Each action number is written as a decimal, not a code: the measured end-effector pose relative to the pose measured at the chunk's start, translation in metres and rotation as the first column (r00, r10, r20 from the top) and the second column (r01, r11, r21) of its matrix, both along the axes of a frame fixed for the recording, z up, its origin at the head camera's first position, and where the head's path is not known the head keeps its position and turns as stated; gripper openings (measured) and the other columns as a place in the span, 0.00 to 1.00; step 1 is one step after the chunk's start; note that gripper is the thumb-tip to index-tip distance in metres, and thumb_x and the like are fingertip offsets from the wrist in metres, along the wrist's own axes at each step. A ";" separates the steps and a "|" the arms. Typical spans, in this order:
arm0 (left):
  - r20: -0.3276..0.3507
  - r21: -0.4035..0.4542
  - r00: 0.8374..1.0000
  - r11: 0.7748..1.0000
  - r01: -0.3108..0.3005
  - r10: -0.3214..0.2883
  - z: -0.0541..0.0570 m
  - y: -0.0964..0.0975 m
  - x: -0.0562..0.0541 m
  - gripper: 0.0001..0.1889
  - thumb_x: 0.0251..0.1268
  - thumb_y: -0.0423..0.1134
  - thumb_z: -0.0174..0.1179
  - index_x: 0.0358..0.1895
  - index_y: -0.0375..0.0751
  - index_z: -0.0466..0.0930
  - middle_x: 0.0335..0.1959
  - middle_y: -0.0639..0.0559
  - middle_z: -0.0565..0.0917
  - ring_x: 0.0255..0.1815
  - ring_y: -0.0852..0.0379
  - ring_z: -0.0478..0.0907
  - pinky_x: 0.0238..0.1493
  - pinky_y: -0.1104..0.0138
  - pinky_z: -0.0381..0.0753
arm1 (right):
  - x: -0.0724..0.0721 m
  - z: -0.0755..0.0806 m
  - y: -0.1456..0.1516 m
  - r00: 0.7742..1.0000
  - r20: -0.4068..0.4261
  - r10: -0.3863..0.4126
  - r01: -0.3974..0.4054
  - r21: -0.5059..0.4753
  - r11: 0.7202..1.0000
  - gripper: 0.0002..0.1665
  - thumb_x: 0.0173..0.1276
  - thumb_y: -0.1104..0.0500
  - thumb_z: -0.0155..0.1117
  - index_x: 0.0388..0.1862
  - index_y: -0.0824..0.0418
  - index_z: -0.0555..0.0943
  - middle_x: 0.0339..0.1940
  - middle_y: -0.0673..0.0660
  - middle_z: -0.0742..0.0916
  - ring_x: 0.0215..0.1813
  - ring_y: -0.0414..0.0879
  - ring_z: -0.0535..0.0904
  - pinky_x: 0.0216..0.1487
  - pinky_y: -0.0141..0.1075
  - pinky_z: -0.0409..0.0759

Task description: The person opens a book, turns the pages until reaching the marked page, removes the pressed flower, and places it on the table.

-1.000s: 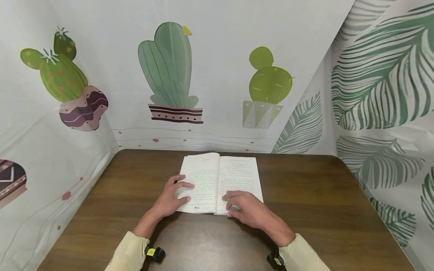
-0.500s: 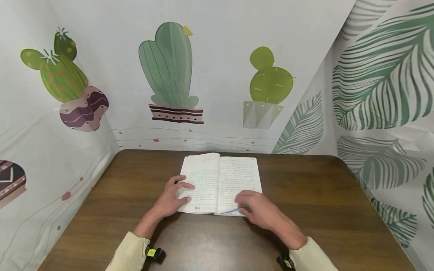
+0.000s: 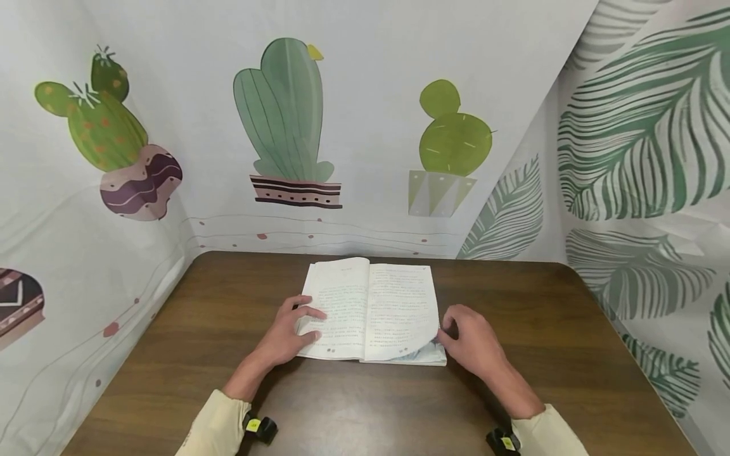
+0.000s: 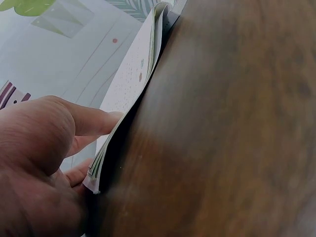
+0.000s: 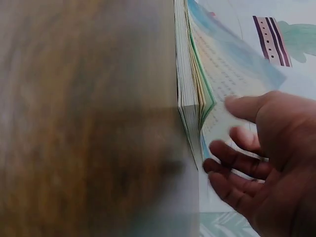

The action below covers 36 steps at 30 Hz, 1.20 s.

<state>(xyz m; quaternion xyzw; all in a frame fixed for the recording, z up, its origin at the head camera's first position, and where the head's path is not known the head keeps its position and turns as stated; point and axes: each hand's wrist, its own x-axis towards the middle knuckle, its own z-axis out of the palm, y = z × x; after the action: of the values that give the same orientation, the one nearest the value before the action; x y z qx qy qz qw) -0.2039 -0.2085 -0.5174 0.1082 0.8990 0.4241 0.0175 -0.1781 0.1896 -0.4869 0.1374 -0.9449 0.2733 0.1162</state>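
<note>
An open book with printed pages lies on the table. On its left page rests my left hand, fingers spread and thumb near the lower edge; in the left wrist view the thumb presses the paper. My right hand is at the book's right edge, thumb tip by the paper. The right page's lower corner is lifted, and a bluish picture page shows beneath. In the right wrist view the raised leaf stands behind the thumb, and the loosely bent fingers are apart from the thumb.
The brown wooden table extends around the book. A white cloth with printed cacti hangs behind and at the left; a leaf-patterned cloth hangs at the right. Both wrists wear black bands.
My right hand has moved rightward from the right page's lower middle to its outer edge. The page's lower corner has come up, uncovering the bluish page. My left hand has stayed put.
</note>
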 end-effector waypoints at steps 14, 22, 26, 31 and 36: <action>0.010 0.130 0.999 0.991 -0.040 0.039 -0.001 -0.004 -0.003 0.27 0.87 0.52 0.49 0.75 0.38 0.74 0.78 0.38 0.66 0.80 0.38 0.60 0.76 0.40 0.58 | 0.003 -0.007 -0.076 0.916 -0.018 0.400 -0.398 -0.137 0.907 0.24 0.69 0.61 0.74 0.64 0.59 0.82 0.49 0.52 0.87 0.43 0.43 0.82 0.45 0.40 0.82; 0.194 0.368 0.981 0.925 -0.099 0.027 0.004 -0.012 -0.005 0.42 0.85 0.68 0.28 0.83 0.40 0.60 0.84 0.45 0.62 0.88 0.47 0.43 0.81 0.44 0.43 | 0.000 -0.002 -0.110 0.862 0.006 0.507 -0.507 0.025 0.862 0.39 0.66 0.55 0.78 0.75 0.63 0.76 0.79 0.60 0.75 0.80 0.55 0.68 0.77 0.50 0.69; 0.193 0.325 0.981 0.942 -0.087 0.024 0.005 -0.012 -0.004 0.40 0.84 0.63 0.48 0.86 0.44 0.53 0.85 0.42 0.58 0.85 0.43 0.50 0.80 0.41 0.48 | 0.002 0.001 -0.112 0.878 0.057 0.476 -0.479 0.100 0.872 0.45 0.63 0.53 0.83 0.76 0.65 0.75 0.81 0.60 0.73 0.81 0.55 0.68 0.76 0.49 0.70; 0.113 0.126 0.993 0.990 -0.056 0.042 0.002 -0.006 -0.004 0.51 0.68 0.41 0.73 0.86 0.42 0.50 0.85 0.37 0.55 0.83 0.37 0.55 0.78 0.39 0.56 | 0.000 0.003 -0.109 0.900 0.041 0.435 -0.437 0.073 0.897 0.45 0.56 0.55 0.88 0.69 0.66 0.78 0.74 0.62 0.78 0.74 0.56 0.74 0.72 0.49 0.74; 0.071 0.096 0.997 0.994 -0.045 0.039 0.003 -0.002 -0.003 0.48 0.63 0.32 0.73 0.84 0.40 0.57 0.83 0.36 0.53 0.80 0.37 0.57 0.78 0.41 0.56 | -0.002 0.004 -0.101 0.903 0.050 0.426 -0.428 0.064 0.901 0.35 0.54 0.53 0.89 0.56 0.63 0.82 0.63 0.58 0.83 0.64 0.51 0.79 0.66 0.46 0.79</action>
<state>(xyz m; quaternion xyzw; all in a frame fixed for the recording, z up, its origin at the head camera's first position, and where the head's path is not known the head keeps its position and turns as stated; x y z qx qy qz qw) -0.2067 -0.2104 -0.5146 0.0753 0.8781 0.4713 0.0342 -0.1797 0.0882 -0.4829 0.3405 -0.9031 0.2596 0.0321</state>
